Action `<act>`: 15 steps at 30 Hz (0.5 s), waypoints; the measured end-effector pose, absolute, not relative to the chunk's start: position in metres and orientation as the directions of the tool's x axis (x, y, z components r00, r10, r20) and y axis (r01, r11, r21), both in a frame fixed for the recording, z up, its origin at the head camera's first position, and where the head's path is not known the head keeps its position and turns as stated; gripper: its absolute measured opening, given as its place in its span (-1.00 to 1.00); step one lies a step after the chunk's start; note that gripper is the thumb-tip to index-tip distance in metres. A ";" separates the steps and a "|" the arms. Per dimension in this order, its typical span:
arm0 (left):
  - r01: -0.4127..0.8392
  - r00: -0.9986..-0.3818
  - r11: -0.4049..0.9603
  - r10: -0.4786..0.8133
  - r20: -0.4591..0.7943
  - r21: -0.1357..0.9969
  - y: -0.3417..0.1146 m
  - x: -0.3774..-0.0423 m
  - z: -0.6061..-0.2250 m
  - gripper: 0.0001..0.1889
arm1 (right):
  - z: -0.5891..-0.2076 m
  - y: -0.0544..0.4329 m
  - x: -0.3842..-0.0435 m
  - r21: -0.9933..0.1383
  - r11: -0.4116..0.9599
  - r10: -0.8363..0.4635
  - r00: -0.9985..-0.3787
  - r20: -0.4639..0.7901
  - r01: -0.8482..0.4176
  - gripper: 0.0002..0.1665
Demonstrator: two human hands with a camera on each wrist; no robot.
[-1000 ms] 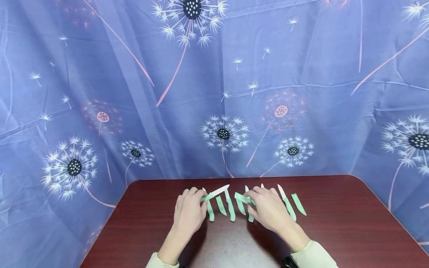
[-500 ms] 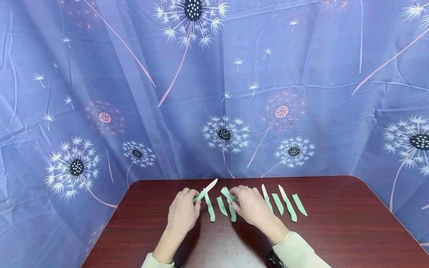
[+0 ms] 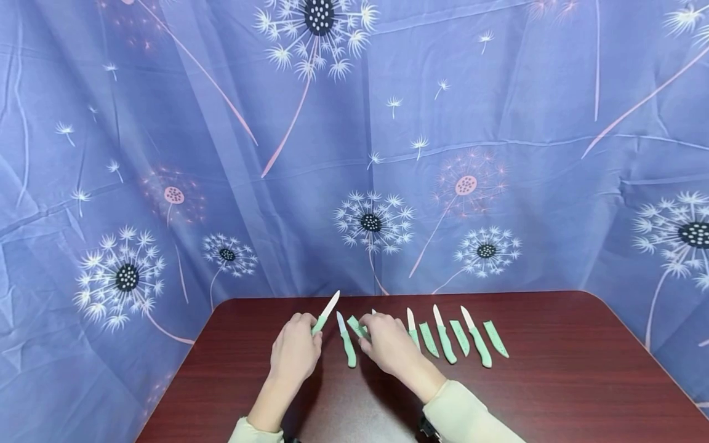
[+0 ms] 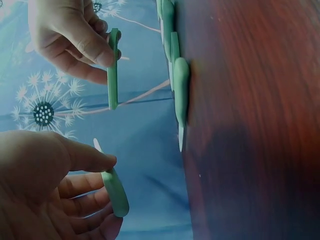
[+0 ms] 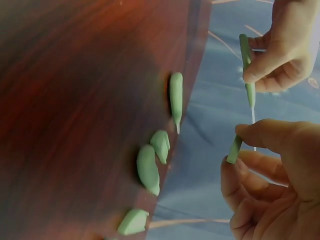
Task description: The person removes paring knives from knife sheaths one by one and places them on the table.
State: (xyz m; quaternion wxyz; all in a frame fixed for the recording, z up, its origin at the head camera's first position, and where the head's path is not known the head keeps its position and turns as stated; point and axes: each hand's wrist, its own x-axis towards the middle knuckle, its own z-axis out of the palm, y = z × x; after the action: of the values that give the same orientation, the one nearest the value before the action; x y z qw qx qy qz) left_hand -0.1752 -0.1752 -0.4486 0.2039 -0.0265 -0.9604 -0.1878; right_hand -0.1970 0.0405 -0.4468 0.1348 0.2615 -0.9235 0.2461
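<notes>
My left hand [image 3: 296, 347] holds a paring knife [image 3: 330, 304] by its green handle, its pale blade angled up and away to the right. Between thumb and fingers, my right hand [image 3: 390, 344] pinches a green blade sheath [image 5: 234, 149]. Both are raised off the table and a short gap apart, as the left wrist view shows. On the table between the hands lies another green-handled knife [image 3: 346, 346]. A further knife's blade tip [image 3: 373, 311] pokes out behind my right hand, which hides the rest.
To the right of my right hand, knives [image 3: 445, 335] and green sheaths [image 3: 459, 338] lie alternating in a row on the dark red-brown table [image 3: 554, 381]. A blue dandelion-print cloth [image 3: 526, 184] hangs behind the table's far edge.
Both hands have moved left, the right hand farther, carrying its sheath past the middle knives. The knife in my left hand has turned more steeply upward. Knives and sheaths on the right have come into view.
</notes>
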 end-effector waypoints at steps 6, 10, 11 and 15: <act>0.098 -0.923 0.932 -0.046 0.382 0.349 -0.180 -0.176 -0.451 -0.79 | -0.443 0.022 -0.195 -0.395 0.754 -0.419 -0.847 0.327 -0.525 -0.81; 0.085 -0.932 0.931 -0.052 0.359 0.354 -0.182 -0.177 -0.452 -0.77 | -0.443 0.010 -0.196 -0.401 0.768 -0.420 -0.865 0.274 -0.500 -0.81; 0.080 -0.935 0.930 -0.055 0.351 0.358 -0.183 -0.177 -0.452 -0.77 | -0.444 0.007 -0.196 -0.401 0.773 -0.419 -0.870 0.261 -0.492 -0.80; 0.045 -0.949 0.927 -0.076 0.305 0.372 -0.186 -0.178 -0.454 -0.76 | -0.450 -0.003 -0.199 -0.381 0.791 -0.411 -0.877 0.250 -0.479 -0.81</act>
State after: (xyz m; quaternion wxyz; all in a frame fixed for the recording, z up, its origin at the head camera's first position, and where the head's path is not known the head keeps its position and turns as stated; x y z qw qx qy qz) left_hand -0.1781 -0.1856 -0.4542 0.1592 0.0079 -0.9687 -0.1905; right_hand -0.1986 -0.0026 -0.4498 0.0773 0.2360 -0.9431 0.2211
